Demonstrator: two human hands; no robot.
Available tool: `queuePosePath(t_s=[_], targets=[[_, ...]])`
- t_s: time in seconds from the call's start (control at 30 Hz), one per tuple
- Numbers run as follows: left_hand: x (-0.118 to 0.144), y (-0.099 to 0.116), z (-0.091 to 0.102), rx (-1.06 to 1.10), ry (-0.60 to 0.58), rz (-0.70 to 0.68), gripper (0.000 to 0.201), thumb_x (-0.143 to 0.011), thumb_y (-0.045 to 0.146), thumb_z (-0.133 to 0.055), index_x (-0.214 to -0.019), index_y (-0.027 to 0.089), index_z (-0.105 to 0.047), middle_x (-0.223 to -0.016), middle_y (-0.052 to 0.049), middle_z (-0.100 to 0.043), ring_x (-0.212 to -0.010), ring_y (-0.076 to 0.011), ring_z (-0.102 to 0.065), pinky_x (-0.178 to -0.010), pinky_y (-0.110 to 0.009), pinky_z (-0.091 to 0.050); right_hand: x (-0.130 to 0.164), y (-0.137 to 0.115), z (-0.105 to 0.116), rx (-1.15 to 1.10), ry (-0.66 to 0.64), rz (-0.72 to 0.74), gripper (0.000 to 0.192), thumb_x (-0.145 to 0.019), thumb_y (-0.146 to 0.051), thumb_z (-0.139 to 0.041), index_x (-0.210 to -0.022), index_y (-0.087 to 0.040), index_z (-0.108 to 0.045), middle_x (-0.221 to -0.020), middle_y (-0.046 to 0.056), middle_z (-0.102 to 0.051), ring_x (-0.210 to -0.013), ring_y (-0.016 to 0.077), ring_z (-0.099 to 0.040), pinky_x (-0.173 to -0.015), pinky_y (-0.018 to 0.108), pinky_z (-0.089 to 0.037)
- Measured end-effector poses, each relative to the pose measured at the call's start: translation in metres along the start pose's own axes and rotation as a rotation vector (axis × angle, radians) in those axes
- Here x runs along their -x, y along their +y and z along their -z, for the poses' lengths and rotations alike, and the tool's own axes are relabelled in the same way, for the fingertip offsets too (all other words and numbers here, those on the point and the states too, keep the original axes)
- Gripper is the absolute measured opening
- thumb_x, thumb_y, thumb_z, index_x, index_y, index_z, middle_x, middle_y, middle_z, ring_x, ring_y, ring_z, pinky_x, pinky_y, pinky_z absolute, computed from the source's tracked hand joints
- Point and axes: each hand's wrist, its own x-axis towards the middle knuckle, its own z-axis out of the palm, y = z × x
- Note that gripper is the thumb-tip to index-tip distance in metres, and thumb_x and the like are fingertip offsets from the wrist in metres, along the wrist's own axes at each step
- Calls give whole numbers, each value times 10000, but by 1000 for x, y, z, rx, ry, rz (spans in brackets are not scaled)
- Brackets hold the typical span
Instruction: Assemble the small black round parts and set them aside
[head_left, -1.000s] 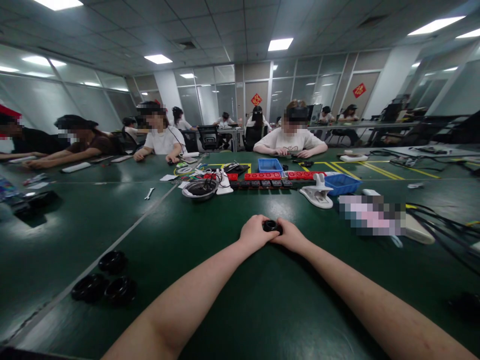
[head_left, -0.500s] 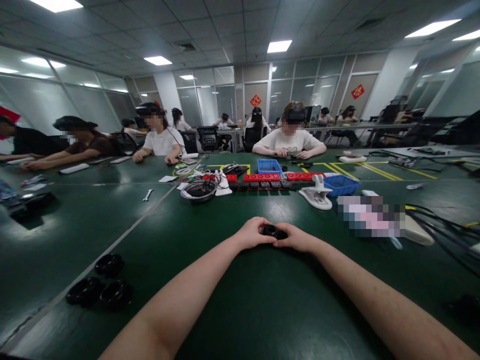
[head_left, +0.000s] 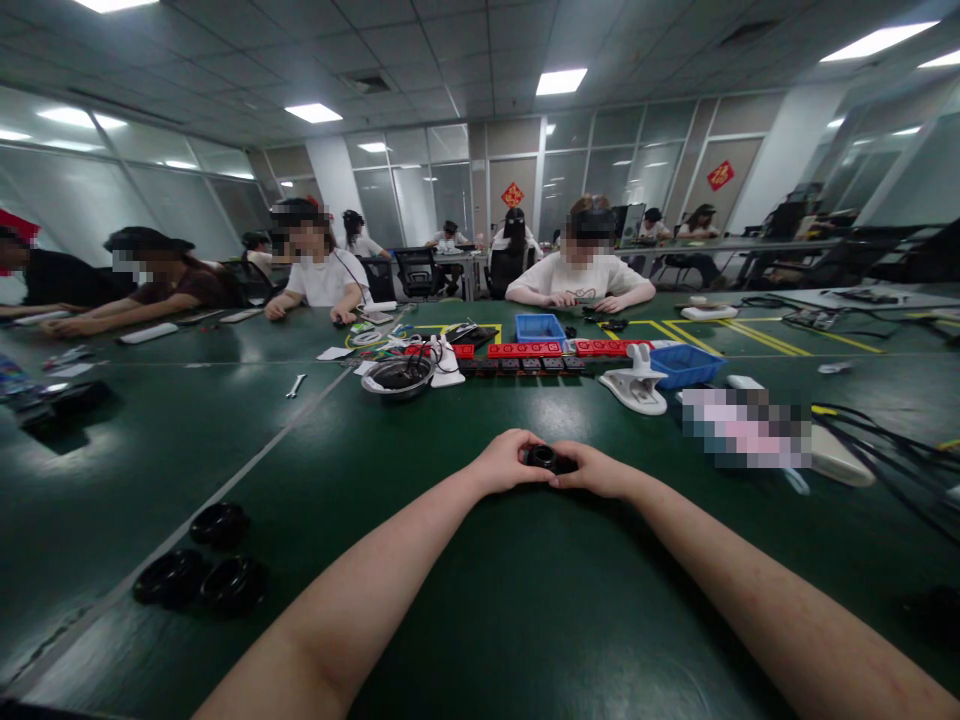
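Black ring-shaped part (head_left: 545,459) at centre frame, pinched between both hands just above the green table (head_left: 465,600). Left hand (head_left: 506,462) curled closed around its left side, fingers (head_left: 525,447) wrapped over the top edge. Right hand (head_left: 600,470) closed on the right side, fingertips touching the part. Small, dark, round, with a hollow middle; mostly hidden by the grip. Three similar black rings (head_left: 199,565) lying together at lower left, well apart. Metal bowl (head_left: 397,377) and red blocks (head_left: 525,351) further up, beyond the hands.
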Motion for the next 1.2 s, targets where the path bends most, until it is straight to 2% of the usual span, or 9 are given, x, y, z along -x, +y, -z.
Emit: queuePosePath(t_s=[0.37, 0.5, 0.6, 0.77, 0.87, 0.97, 1.07, 1.2], targets=[[0, -2, -2, 19, 7, -5, 452, -541, 427, -629, -893, 157, -540, -745, -3, -485, -570, -81, -409, -487, -188, -326, -1, 1, -1, 49, 16, 12, 312, -640, -250, -563, -931, -139, -541, -832, 22, -557, -761, 154, -497, -689, 263, -377], [1, -2, -5, -9, 62, 15, 461, -532, 441, -629, -885, 156, -540, -809, -21, -493, -622, -99, -443, -523, -202, -356, -2, 2, -4, 59, 54, 17, 316, -629, -255, -571, -920, -136, -544, -831, 24, -557, -756, 154, -495, -673, 256, -374], [1, 0, -9, -49, 120, 45, 456, -530, 455, -626, -866, 161, -537, -820, -25, -499, -676, -123, -471, -561, -218, -377, -4, 5, -9, 55, 122, -34, 328, -606, -278, -588, -894, -131, -535, -794, 21, -557, -711, 145, -497, -614, 238, -370], [4, 11, -19, -147, 279, 181, 390, -553, 425, -623, -832, 168, -533, -821, -28, -510, -772, -155, -496, -673, -252, -389, -9, 6, -21, 283, 324, -202, 329, -546, -364, -615, -753, -144, -485, -679, 4, -527, -615, 131, -474, -505, 208, -314], [5, 15, -23, -171, 319, 241, 388, -559, 427, -619, -839, 176, -527, -828, -30, -512, -772, -158, -504, -679, -254, -390, -11, 2, -28, 452, 401, -271, 307, -567, -389, -590, -720, -156, -463, -675, 16, -520, -589, 128, -461, -475, 207, -272], [4, 13, -24, -164, 346, 241, 373, -562, 398, -625, -842, 175, -521, -836, -32, -510, -777, -157, -501, -684, -253, -391, -11, -3, -33, 604, 459, -299, 250, -620, -366, -553, -723, -154, -469, -695, 43, -526, -617, 145, -469, -500, 227, -270], [2, 7, -21, -130, 325, 182, 371, -558, 393, -628, -833, 166, -522, -829, -33, -505, -773, -154, -493, -684, -256, -391, -9, -5, -32, 637, 445, -238, 288, -635, -399, -544, -765, -147, -491, -736, 63, -534, -680, 168, -483, -556, 245, -301], [0, -2, -15, -54, 234, 83, 377, -549, 398, -632, -826, 162, -531, -820, -27, -498, -738, -140, -483, -628, -237, -393, -3, -1, -20, 459, 312, -34, 459, -595, -445, -582, -941, -157, -498, -867, 63, -543, -789, 182, -489, -653, 269, -346]])
